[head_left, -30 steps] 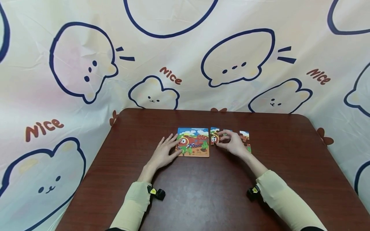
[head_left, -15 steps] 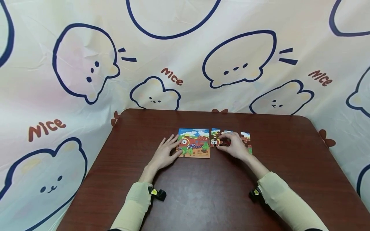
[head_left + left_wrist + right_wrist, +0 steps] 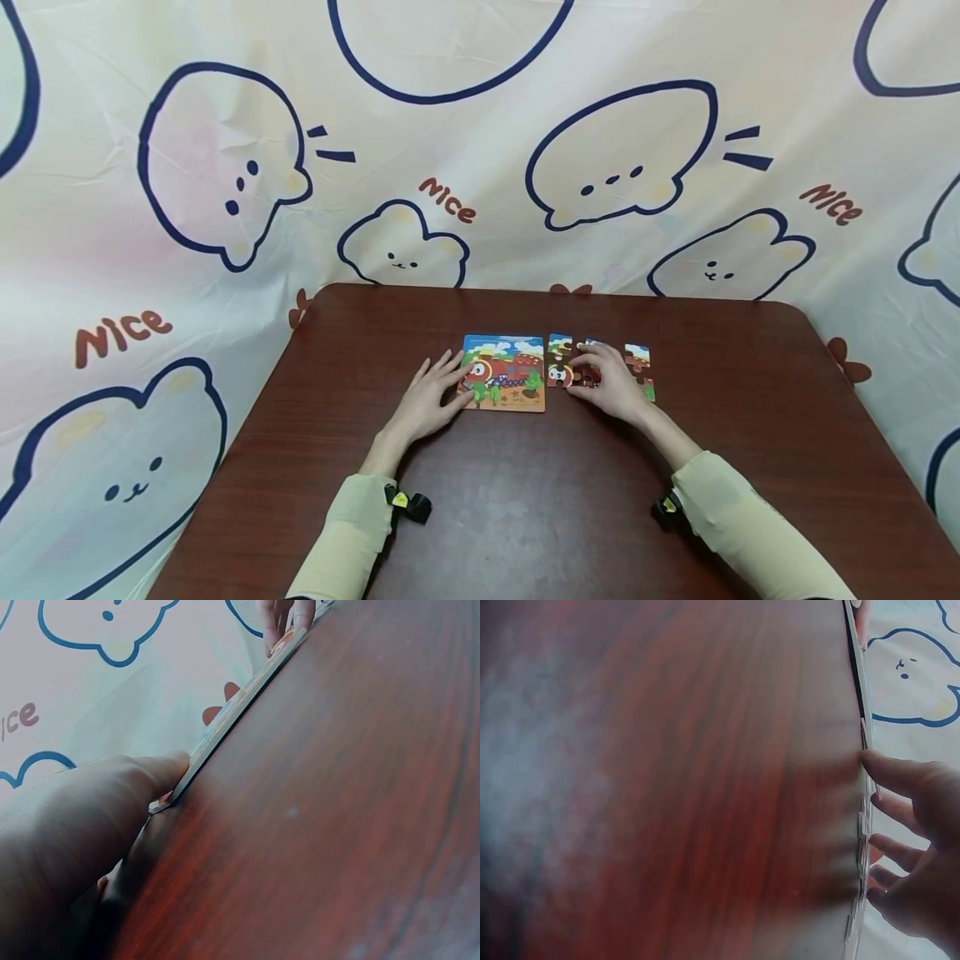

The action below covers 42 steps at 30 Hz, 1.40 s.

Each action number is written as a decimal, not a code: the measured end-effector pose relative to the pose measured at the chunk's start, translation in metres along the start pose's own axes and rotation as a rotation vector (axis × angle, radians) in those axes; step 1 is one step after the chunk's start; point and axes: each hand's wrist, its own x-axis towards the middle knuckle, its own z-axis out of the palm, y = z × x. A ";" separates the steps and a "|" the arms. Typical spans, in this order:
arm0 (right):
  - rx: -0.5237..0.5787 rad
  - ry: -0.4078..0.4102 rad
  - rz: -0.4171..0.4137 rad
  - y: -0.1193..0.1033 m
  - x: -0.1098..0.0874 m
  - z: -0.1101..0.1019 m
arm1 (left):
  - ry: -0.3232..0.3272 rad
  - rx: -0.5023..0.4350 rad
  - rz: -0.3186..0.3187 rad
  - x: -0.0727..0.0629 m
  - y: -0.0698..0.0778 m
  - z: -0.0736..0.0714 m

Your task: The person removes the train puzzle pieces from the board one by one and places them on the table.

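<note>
A square picture board [image 3: 506,379] with a red cartoon train lies flat on the table. My left hand [image 3: 429,397] rests on its left edge, fingers mostly straight; the left wrist view shows the thumb on the board's edge [image 3: 232,724]. To the right of the board, my right hand [image 3: 611,383] pinches a small puzzle piece [image 3: 558,376] with a round white-eyed face, using thumb and index finger. Right above it sits another puzzle piece [image 3: 559,344] with sky and green. In the right wrist view the thumb [image 3: 900,774] and fingers meet the pieces' edges.
More puzzle pieces [image 3: 637,358] lie in a column to the right of my right hand, and others are partly hidden under it. The brown table [image 3: 480,500] runs back to a printed cloth [image 3: 495,242]. A small wrist camera [image 3: 416,506] sits by each sleeve.
The pinched puzzle piece has slid slightly toward me, with my right hand following slightly down and right. My left hand stays on the board.
</note>
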 end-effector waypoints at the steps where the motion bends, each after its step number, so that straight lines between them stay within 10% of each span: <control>1: -0.006 0.002 0.004 0.000 0.000 0.000 | 0.002 -0.001 0.000 0.000 0.000 0.000; 11: 0.006 0.071 -0.126 -0.013 -0.004 0.011 | 0.013 -0.005 0.001 -0.003 -0.001 0.000; 20: 0.024 -0.026 -0.186 -0.043 -0.002 0.029 | 0.008 -0.008 0.000 -0.002 -0.001 0.000; 28: 0.010 -0.019 -0.226 -0.029 0.007 0.052 | 0.006 -0.005 0.002 -0.002 0.000 -0.001; 42: 0.003 -0.090 -0.096 -0.052 0.004 0.040 | 0.099 0.001 -0.094 0.005 0.018 0.005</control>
